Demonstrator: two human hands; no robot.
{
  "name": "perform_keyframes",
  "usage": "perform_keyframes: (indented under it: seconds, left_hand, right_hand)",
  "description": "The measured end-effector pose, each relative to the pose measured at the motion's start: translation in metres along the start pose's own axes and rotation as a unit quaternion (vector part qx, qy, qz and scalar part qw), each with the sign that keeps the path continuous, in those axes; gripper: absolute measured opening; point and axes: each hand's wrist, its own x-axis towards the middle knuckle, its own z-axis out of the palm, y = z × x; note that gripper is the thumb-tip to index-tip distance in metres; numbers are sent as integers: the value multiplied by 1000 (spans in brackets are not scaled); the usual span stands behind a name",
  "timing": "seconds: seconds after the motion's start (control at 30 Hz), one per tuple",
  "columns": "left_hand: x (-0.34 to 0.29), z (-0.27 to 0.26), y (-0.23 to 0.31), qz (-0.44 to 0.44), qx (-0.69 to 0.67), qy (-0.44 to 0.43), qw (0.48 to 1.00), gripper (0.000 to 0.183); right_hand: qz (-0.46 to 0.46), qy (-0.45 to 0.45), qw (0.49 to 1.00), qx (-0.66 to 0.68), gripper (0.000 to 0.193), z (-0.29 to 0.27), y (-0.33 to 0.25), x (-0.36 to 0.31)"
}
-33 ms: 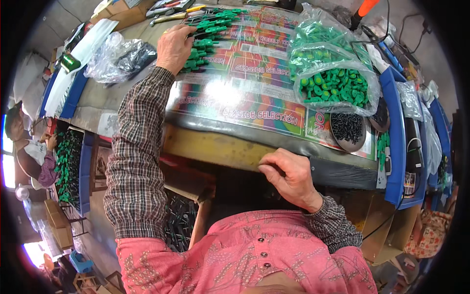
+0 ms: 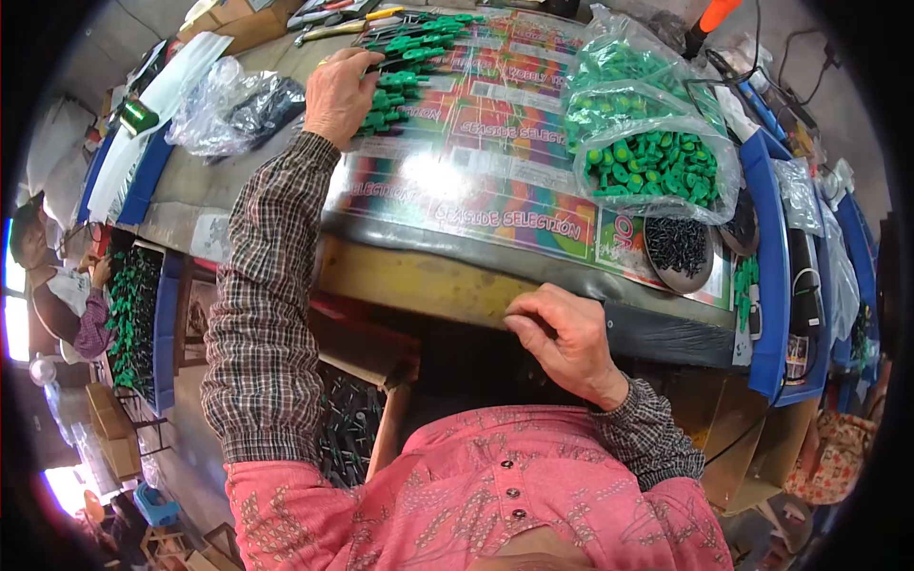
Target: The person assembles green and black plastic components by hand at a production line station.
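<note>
On the far left of the table, my left hand [image 2: 340,95] is curled against the left ends of a row of green plastic parts [image 2: 400,84], its fingertips partly hidden behind the hand. The parts lie side by side, with dark thin pieces among them at the back. My right hand [image 2: 566,344] is closed in a loose fist at the table's front edge, and nothing shows between thumb and forefinger. Beyond it, to the right, a clear plastic bag [image 2: 657,207] spills open, full of small green pieces with yellowish round spots. A round dish [image 2: 678,278] of small black pieces stands near it.
Printed colourful sheets [image 2: 476,176] lie under a shiny cover. Pliers-like tools [image 2: 347,30] lie at the back left, near another plastic bag [image 2: 205,119]. A blue tray [image 2: 762,324] stands at right. Below are a carton [image 2: 386,428] of dark parts and, left, a person [image 2: 71,305] beside a crate.
</note>
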Motion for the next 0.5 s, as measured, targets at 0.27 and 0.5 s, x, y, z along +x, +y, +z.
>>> perform_keyframes:
  seconds: [0.27,0.5]
  left_hand:
    - [-80,-55,38,12,-35,21,999,18]
    - [-156,-109,83,-42,-71,10,997,17]
  right_hand:
    - [2,3,1000,5,7,4,-4,-3]
    - [17,20,999,-33,5,10,-2,-8]
